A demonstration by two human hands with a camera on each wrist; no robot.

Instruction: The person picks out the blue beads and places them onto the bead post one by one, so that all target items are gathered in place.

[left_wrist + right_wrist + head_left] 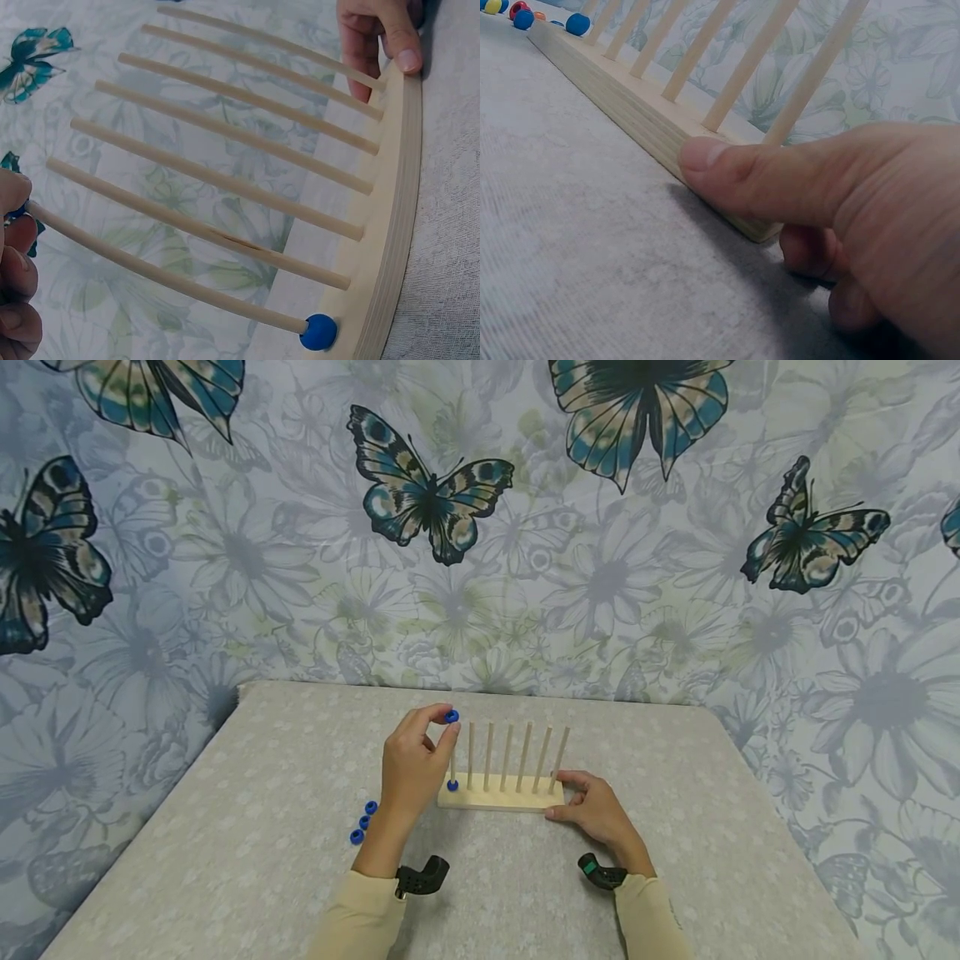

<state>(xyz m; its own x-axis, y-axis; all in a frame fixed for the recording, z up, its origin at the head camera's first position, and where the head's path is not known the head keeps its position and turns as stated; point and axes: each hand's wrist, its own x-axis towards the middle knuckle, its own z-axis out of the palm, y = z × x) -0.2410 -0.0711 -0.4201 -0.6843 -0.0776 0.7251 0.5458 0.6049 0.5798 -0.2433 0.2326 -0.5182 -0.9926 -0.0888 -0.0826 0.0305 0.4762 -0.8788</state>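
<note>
A pale wooden base (495, 797) (390, 217) (622, 97) carries a row of several upright pegs. On the leftmost peg (172, 279), a blue bead (452, 786) (319, 332) (577, 24) sits at the bottom. My left hand (417, 758) (15, 277) pinches another blue bead (452, 716) between thumb and index finger, at the top of that same peg; in the left wrist view the fingers mostly cover it. My right hand (596, 810) (382, 34) (840, 210) grips the right end of the base, thumb on its front side.
Several blue beads (357, 837) lie on the cloth-covered table (285, 777) beside my left forearm. In the right wrist view, red, yellow and blue beads (523, 19) show beyond the far end of the base. A butterfly-patterned cloth (300, 610) hangs behind the table.
</note>
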